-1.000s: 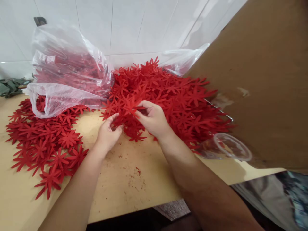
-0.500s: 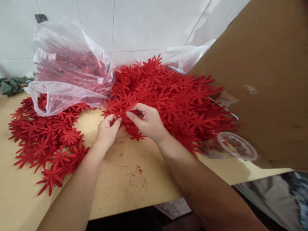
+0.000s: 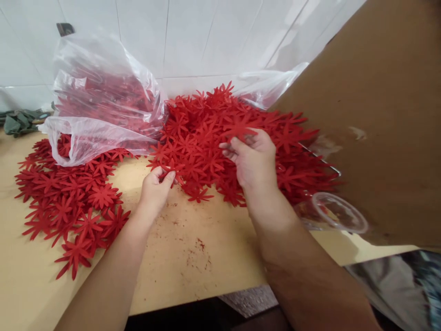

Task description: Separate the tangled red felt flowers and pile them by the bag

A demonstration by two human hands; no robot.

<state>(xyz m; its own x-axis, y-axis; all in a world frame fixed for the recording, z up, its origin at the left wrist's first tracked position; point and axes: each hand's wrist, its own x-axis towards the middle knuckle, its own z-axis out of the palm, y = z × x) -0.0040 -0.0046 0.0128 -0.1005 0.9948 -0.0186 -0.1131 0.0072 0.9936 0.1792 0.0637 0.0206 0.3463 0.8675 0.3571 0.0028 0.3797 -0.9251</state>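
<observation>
Between thumb and fingers, my left hand (image 3: 156, 186) pinches a small red fabric flower (image 3: 176, 174) just above the table, left of centre. My right hand (image 3: 257, 158) is closed on another red fabric flower (image 3: 237, 128), whose petals spread over the fingertips. Under and behind that hand lies a large heap of red fabric flowers (image 3: 193, 142); part of the held flower blends into it. A smaller pile of the same flowers (image 3: 69, 197) lies left of my left forearm.
A clear plastic bag (image 3: 103, 92) with red flowers inside stands at the back left. On the right are a clear plastic tub (image 3: 341, 214) lying on its side and a large brown board (image 3: 382, 124). Dark green leaves (image 3: 20, 122) sit at the far left. Red crumbs speckle the table (image 3: 179, 271).
My right hand has moved away from my left, to the right and up over the large heap, and now has a flower at its fingertips. The left hand has stayed nearly in place.
</observation>
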